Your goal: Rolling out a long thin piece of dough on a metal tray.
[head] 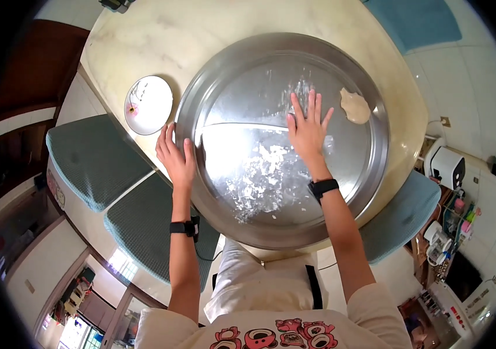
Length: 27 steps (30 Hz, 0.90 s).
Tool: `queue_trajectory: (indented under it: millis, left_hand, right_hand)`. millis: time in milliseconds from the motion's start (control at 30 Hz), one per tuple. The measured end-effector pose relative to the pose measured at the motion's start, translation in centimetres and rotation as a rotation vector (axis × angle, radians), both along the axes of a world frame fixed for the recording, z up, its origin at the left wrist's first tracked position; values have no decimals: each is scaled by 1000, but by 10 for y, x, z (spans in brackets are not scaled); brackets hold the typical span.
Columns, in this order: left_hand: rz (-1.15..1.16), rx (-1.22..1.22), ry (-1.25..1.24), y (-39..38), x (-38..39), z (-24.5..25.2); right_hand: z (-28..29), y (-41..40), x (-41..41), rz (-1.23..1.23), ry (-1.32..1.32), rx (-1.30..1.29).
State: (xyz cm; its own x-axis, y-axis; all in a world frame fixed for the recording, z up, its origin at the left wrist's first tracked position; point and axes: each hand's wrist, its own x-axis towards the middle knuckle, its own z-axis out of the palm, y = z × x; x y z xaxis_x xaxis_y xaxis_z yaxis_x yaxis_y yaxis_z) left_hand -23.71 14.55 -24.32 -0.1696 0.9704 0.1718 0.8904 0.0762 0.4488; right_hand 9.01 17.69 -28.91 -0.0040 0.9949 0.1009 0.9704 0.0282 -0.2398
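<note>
A large round metal tray (283,233) lies before me, with patches of white powder (261,179) scattered on its floor. My right hand (310,124) is spread flat, palm down, over the tray's right half, beside a fainter powder smear (299,94); whether it presses on the metal cannot be told. To its right, a flattened piece of pale dough (355,106) lies near the tray's wall. At the left rim, my left hand (176,157) has its fingers apart and rests at or beside the edge, holding nothing visible.
A white plate with a flower pattern (148,105) stands on the pale marble-look table (152,39), left of the tray. Chairs with dark green covers (95,161) are at the left. Another covered chair (401,218) is at the right, and a blue one (414,22) beyond the table.
</note>
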Motion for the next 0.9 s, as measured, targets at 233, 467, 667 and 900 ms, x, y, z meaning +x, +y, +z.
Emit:
queue_trajectory:
  millis: [233, 467, 667, 900]
  left_hand:
    - [-12, -5, 7, 4, 7, 0]
    - [-7, -7, 7, 3, 6, 7]
    - [-22, 5, 25, 1, 3, -1]
    - [-32, 6, 14, 4, 8, 3]
  right_hand:
    - [2, 38, 22, -32, -22, 37]
    - [-1, 13, 21, -1, 6, 26]
    - [-3, 16, 30, -11, 2, 29]
    - [11, 17, 34, -81, 138, 72]
